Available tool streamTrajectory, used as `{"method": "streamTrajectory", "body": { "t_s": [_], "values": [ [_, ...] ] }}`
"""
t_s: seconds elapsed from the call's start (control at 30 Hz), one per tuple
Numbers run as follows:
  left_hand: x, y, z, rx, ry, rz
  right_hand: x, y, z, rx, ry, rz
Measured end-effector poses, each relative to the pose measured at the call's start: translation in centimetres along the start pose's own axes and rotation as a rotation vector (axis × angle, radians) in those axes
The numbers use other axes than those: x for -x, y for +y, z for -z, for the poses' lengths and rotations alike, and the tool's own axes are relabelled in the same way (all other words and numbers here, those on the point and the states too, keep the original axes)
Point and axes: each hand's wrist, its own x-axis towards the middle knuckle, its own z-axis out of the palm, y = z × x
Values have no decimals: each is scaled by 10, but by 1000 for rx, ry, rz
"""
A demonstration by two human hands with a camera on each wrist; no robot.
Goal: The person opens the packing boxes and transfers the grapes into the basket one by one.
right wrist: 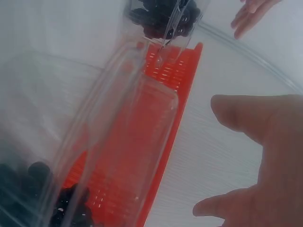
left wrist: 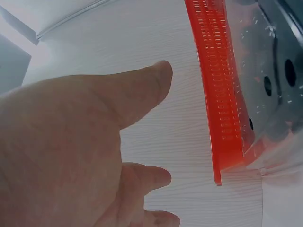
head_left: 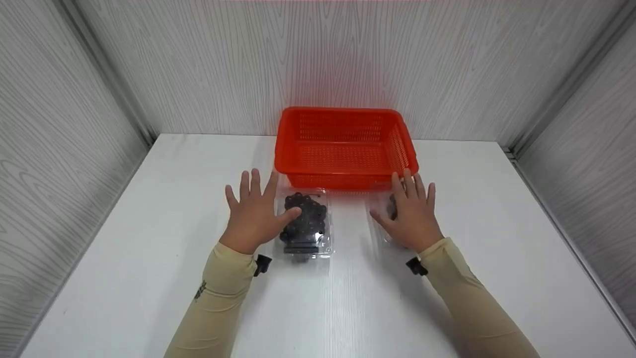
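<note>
My left hand is held with its fingers spread, over the left side of a clear plastic box of dark round fruits that look like grapes. A second clear box, also with dark fruits, lies partly hidden under my right hand, whose fingers are spread too. Neither hand grips anything; whether either touches its box cannot be made out. In the right wrist view, the nearer box stands close by the right thumb and fingers, with the other box beyond.
A red perforated plastic basket sits behind both boxes at the back of the white table, near the fingertips. Wood-grain panels rise at the back, left and right.
</note>
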Motion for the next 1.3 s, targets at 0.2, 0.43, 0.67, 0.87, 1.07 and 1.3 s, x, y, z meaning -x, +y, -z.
{"method": "streamTrajectory", "body": {
  "t_s": [0.2,0.43,0.67,0.87,1.07,1.3],
  "values": [
    [0,3,1,6,17,-27,0,-13,-2,-39,31,81],
    [5,11,3,8,-11,-120,5,-37,-15,-97,84,370],
    [9,22,-12,-11,-66,-232,12,-57,-21,-143,-69,401],
    [11,31,-30,-9,-99,-246,13,-58,-30,-230,-346,245],
    [13,35,-35,-84,-103,-267,13,-56,-40,-417,-483,261],
    [14,38,-38,-139,-116,-277,11,-52,-47,-642,-609,249]
  ]
}}
